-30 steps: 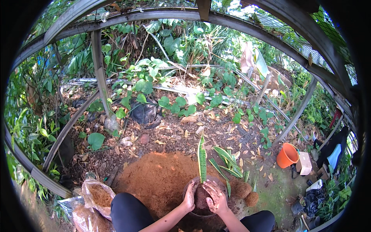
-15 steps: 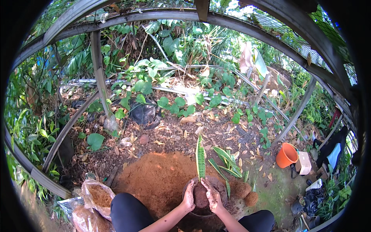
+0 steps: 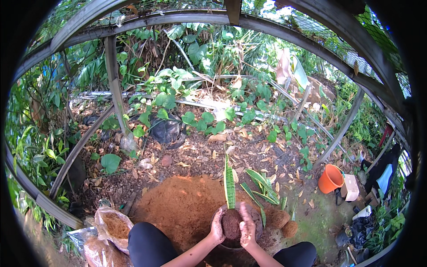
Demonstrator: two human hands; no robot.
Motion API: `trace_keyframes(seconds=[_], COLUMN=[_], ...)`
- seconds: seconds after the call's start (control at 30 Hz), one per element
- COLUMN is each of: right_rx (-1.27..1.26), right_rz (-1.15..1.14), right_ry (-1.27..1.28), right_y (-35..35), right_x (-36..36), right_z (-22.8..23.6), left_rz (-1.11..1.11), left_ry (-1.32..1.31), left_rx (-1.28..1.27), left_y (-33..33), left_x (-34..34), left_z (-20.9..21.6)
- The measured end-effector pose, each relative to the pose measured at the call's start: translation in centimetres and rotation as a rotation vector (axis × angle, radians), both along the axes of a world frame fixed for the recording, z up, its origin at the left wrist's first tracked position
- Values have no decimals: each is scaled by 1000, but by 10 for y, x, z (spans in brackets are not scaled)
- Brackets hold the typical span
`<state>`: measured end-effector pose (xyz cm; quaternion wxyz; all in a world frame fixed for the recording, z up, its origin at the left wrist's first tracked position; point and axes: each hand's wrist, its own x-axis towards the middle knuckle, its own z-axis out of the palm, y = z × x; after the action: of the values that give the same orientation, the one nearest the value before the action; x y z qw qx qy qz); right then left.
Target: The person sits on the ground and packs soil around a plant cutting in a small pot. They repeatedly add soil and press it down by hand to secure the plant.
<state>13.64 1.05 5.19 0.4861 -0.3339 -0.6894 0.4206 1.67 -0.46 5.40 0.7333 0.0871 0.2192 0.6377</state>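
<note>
A snake plant leaf (image 3: 229, 184) with yellow edges stands upright from a dark brown ball of soil (image 3: 231, 225). The ball is held over a round dark basin (image 3: 254, 214), whose rim shows behind it. My left hand (image 3: 217, 228) is cupped round the ball's left side. On the right side my right hand (image 3: 247, 227) has its fingers stretched out and slightly blurred, with the thumb side close to the ball; contact is hard to tell. Soil smears both hands.
A mound of reddish-brown soil (image 3: 173, 200) lies left of the basin. Cut snake plant leaves (image 3: 262, 187) and round fibre balls (image 3: 280, 219) rest at right. Clear bags of fibre (image 3: 114, 224) sit by my left knee. An orange bucket (image 3: 330, 179) stands far right, beside a carton (image 3: 351, 187).
My right hand has loosened from the soil ball, its fingers lifting and straightening, so more of the ball shows. The leaf tilts slightly further left. My left hand stays on the ball.
</note>
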Motion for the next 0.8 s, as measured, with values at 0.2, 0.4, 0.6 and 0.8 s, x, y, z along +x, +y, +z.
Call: trace_keyframes(seconds=[0.2,0.4,0.6,0.8], right_rx=[207,269,319,541], right_rz=[-2,147,266,224], right_ry=[-207,-229,-311,-491], right_y=[-7,-14,-15,-13], right_x=[2,2,10,13], right_z=[11,33,45,43], left_rz=[36,-19,-40,-18], left_ry=[4,-54,-159,-166], left_rx=[-19,54,159,117], left_y=[2,5,6,8], left_x=[1,-5,-9,-13], left_z=[-4,-12,-2,6])
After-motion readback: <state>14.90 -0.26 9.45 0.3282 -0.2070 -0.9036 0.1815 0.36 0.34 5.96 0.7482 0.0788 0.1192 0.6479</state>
